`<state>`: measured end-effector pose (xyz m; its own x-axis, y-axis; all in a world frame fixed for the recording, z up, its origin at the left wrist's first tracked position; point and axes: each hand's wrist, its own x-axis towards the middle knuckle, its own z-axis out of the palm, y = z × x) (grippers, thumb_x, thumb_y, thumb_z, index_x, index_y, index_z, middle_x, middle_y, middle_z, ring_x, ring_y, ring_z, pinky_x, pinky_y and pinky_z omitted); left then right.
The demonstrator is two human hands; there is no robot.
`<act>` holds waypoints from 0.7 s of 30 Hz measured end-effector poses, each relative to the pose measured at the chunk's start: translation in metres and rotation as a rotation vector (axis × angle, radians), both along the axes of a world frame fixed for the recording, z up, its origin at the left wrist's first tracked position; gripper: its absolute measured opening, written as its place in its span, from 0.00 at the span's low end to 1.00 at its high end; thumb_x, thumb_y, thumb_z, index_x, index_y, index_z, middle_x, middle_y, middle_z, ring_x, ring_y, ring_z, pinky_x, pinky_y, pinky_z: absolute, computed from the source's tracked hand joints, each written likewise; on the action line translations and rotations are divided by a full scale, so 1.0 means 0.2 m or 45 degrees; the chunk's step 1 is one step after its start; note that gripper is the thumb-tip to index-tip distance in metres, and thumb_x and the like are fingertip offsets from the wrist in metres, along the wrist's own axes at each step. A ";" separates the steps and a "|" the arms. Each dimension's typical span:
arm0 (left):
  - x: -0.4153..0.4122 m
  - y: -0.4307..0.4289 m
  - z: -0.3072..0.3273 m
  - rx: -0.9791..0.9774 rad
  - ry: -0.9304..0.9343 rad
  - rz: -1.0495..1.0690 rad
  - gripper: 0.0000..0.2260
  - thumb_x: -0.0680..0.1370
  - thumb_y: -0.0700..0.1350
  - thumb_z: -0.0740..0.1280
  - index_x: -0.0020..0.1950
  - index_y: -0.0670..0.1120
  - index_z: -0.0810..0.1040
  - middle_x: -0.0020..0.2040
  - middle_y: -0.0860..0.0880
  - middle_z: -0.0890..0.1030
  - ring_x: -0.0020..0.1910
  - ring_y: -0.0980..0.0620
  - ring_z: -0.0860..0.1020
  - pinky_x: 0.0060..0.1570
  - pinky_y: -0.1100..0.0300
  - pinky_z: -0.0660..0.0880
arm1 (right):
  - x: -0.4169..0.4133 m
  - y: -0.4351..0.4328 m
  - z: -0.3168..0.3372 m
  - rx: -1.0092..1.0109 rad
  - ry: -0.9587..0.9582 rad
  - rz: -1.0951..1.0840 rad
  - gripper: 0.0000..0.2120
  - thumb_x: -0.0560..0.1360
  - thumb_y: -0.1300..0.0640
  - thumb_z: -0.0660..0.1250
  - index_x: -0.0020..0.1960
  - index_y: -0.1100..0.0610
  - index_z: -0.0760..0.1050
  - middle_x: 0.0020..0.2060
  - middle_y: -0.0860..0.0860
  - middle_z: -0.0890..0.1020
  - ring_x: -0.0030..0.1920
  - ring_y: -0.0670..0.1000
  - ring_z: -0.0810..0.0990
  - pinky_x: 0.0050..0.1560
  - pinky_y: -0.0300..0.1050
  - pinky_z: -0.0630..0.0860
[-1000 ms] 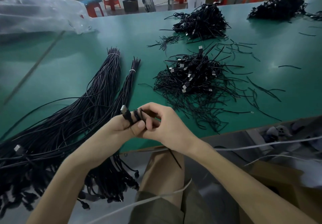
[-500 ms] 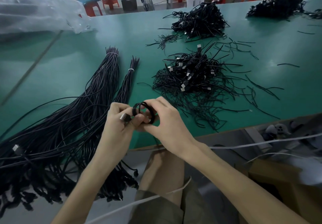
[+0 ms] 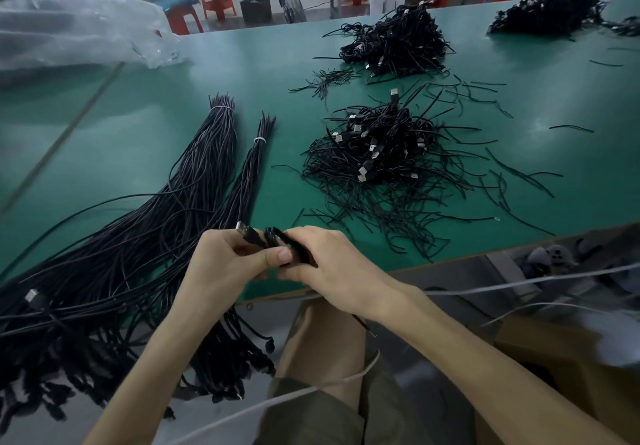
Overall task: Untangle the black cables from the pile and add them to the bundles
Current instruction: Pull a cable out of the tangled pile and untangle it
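Left hand (image 3: 221, 264) is pinching the metal-tipped plug of a coiled thin black cable (image 3: 277, 240), right hand (image 3: 332, 264) is gripping its loops above the green table's (image 3: 173, 115) near edge: uncoiling step; next needs straightening toward the tied bundles (image 3: 207, 167).

Green table (image 3: 138, 122) with tied cable bundles (image 3: 211, 167), tangled cable pile (image 3: 377, 157), clear plastic bag (image 3: 76, 28)

Factory workshop: green worktable (image 3: 138, 139), cable piles (image 3: 381, 153).
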<state>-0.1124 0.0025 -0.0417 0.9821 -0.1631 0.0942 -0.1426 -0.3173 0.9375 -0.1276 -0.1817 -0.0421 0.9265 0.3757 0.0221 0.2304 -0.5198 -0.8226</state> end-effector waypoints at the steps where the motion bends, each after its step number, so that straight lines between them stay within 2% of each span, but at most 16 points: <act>1: 0.01 0.00 0.00 0.048 -0.012 0.058 0.14 0.60 0.59 0.78 0.37 0.50 0.88 0.31 0.47 0.85 0.28 0.57 0.79 0.31 0.65 0.75 | 0.00 0.01 0.00 -0.047 -0.040 0.007 0.05 0.81 0.56 0.70 0.51 0.55 0.75 0.45 0.50 0.76 0.45 0.49 0.74 0.45 0.42 0.70; 4: 0.02 -0.01 0.00 0.272 -0.008 0.135 0.23 0.59 0.66 0.75 0.34 0.46 0.85 0.27 0.48 0.82 0.25 0.58 0.76 0.28 0.65 0.71 | -0.01 0.01 -0.02 -0.170 -0.132 0.006 0.02 0.84 0.58 0.64 0.54 0.56 0.75 0.46 0.50 0.73 0.46 0.51 0.74 0.47 0.47 0.72; 7: 0.02 -0.03 0.00 0.474 0.002 0.134 0.23 0.68 0.65 0.74 0.31 0.46 0.83 0.26 0.50 0.81 0.23 0.57 0.76 0.26 0.68 0.70 | -0.01 0.01 -0.06 -0.322 -0.281 -0.045 0.08 0.85 0.64 0.60 0.60 0.59 0.77 0.48 0.51 0.74 0.46 0.52 0.76 0.48 0.51 0.76; 10: 0.03 -0.01 0.00 0.565 -0.046 0.119 0.24 0.68 0.69 0.71 0.32 0.48 0.82 0.28 0.49 0.82 0.25 0.55 0.77 0.27 0.65 0.70 | -0.01 0.00 -0.08 -0.334 -0.349 -0.057 0.10 0.84 0.66 0.60 0.61 0.61 0.77 0.48 0.52 0.75 0.45 0.53 0.76 0.47 0.50 0.75; 12: 0.04 0.01 0.01 0.586 -0.050 0.057 0.24 0.66 0.72 0.68 0.38 0.50 0.82 0.31 0.49 0.83 0.30 0.54 0.81 0.32 0.61 0.75 | 0.00 -0.02 -0.07 -0.324 -0.366 -0.044 0.10 0.84 0.66 0.60 0.60 0.61 0.78 0.46 0.52 0.75 0.44 0.52 0.75 0.45 0.48 0.74; 14: 0.05 0.04 0.03 0.550 -0.040 -0.050 0.21 0.67 0.70 0.69 0.44 0.54 0.83 0.34 0.51 0.84 0.32 0.53 0.83 0.34 0.59 0.79 | 0.01 -0.03 -0.07 -0.346 -0.389 -0.031 0.12 0.83 0.68 0.60 0.62 0.60 0.78 0.47 0.52 0.76 0.45 0.51 0.75 0.47 0.48 0.74; 16: 0.07 0.06 0.06 0.533 -0.021 -0.216 0.16 0.70 0.68 0.68 0.43 0.57 0.83 0.35 0.54 0.85 0.30 0.54 0.82 0.33 0.61 0.78 | 0.01 -0.04 -0.08 -0.402 -0.430 0.003 0.13 0.82 0.71 0.60 0.61 0.60 0.78 0.48 0.52 0.76 0.47 0.50 0.74 0.49 0.49 0.75; 19: 0.09 0.05 0.06 0.804 -0.058 -0.431 0.16 0.73 0.70 0.61 0.40 0.60 0.79 0.34 0.62 0.82 0.29 0.59 0.78 0.32 0.68 0.73 | 0.01 -0.03 -0.09 -0.513 -0.481 0.064 0.13 0.79 0.75 0.60 0.55 0.61 0.77 0.46 0.51 0.73 0.46 0.49 0.69 0.48 0.50 0.74; 21: 0.11 0.03 0.04 0.905 -0.041 -0.512 0.18 0.74 0.70 0.57 0.41 0.58 0.75 0.34 0.56 0.82 0.30 0.58 0.77 0.32 0.65 0.73 | 0.01 -0.03 -0.09 -0.530 -0.515 0.070 0.12 0.78 0.75 0.61 0.53 0.60 0.76 0.44 0.50 0.72 0.45 0.47 0.65 0.45 0.48 0.73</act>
